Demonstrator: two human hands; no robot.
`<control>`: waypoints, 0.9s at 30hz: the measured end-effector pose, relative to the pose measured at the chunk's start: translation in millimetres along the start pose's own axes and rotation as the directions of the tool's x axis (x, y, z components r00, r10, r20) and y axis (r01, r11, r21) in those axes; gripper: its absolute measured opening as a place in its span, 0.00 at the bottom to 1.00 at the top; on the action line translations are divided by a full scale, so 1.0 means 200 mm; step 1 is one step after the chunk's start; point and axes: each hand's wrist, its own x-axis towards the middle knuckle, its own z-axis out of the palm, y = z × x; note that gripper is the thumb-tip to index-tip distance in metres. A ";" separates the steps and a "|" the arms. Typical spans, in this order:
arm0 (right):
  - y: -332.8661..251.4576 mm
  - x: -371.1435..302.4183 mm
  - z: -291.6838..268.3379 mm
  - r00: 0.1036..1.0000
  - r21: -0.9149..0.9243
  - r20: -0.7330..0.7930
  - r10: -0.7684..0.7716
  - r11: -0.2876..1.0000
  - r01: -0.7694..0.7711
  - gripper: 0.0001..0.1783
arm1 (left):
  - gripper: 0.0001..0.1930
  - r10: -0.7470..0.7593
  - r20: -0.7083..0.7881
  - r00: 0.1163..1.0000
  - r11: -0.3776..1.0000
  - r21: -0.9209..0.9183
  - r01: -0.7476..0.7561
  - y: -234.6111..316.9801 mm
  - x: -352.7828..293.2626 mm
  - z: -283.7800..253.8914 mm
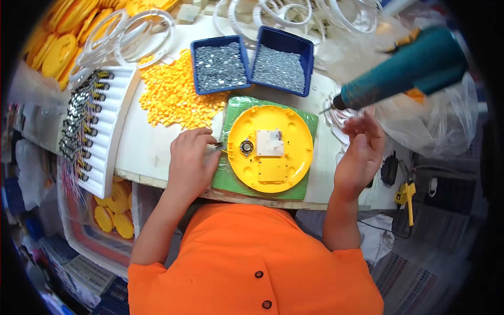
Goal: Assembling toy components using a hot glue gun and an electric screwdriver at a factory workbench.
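Note:
A round yellow plastic housing (296, 163) lies on a green mat (239, 107) in front of me. A white box-shaped module (269, 143), a small round black-and-silver part (246, 147) and a yellow rectangular cover (273, 170) sit in it. My left hand (191, 160) rests beside its left rim, fingers closed on a small dark part (218, 144) whose kind I cannot make out. To the right of the mat, my right hand (361, 152) is raised, holding nothing, fingers loosely bent and apart. Just above it hangs a teal electric screwdriver (401, 68), its bit pointing left.
Two blue bins of small metal pieces (220, 65) stand behind the mat. Left of them spread small yellow pieces (181, 92). A white foam tray (107, 136) carries wired components. White rings (144, 39), yellow discs (58, 55) and plastic bags (436, 121) lie around.

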 end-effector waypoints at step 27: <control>0.03 -0.56 -1.67 0.564 0.335 -0.655 0.504 0.862 -0.381 0.15 | 0.04 0.313 0.462 0.830 0.924 0.056 -0.379 0.02 0.19 -0.20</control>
